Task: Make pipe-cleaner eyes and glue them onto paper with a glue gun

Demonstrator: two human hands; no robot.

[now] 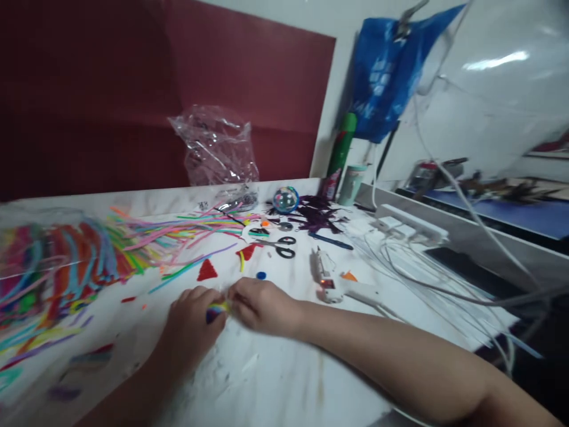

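My left hand (192, 325) and my right hand (260, 305) meet near the middle of the white table (275, 379). Both are closed around a small multicoloured fuzzy piece (216, 311), yellow, blue and purple, pinched between their fingertips. A red fuzzy triangle (207, 270) lies just beyond my left hand. A second red piece with a yellow strip (247, 252) and a small blue dot (261, 275) lie beyond my right hand. The picture is smeared by motion.
A big pile of coloured pipe cleaners (66, 261) covers the left. Scissors (281, 246), a white glue gun (326, 279), a blue pen (331, 241), purple scraps (317, 214) and a glittery ball (285, 199) lie behind. White cables (422, 267) run right; a clear plastic bag (217, 145) stands at the back.
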